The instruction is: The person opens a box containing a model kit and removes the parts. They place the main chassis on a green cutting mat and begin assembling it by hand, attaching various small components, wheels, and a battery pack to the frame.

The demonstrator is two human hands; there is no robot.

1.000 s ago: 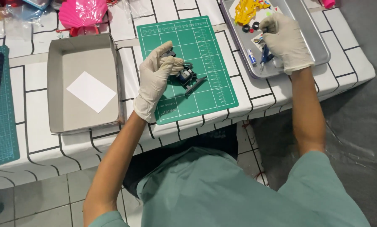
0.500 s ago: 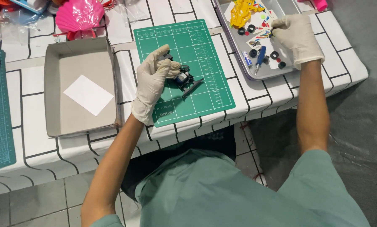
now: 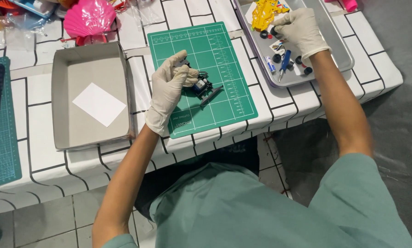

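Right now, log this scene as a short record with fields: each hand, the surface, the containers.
left hand: gloved, gripping a small dark toy chassis on the green cutting mat
right hand: gloved, in the metal tray, fingertips at a small black wheel
tray contents: yellow toy body, blue screwdriver, more black wheels
box: grey, open, white paper inside
table: white cloth with black lines

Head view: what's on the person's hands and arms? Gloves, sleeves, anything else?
Both the left hand and the right hand wear thin, off-white disposable gloves that end at the wrist. The forearms are bare. Short, loose sleeves of a muted green scrub-style top cover the upper arms. No watch, bands or markings show.
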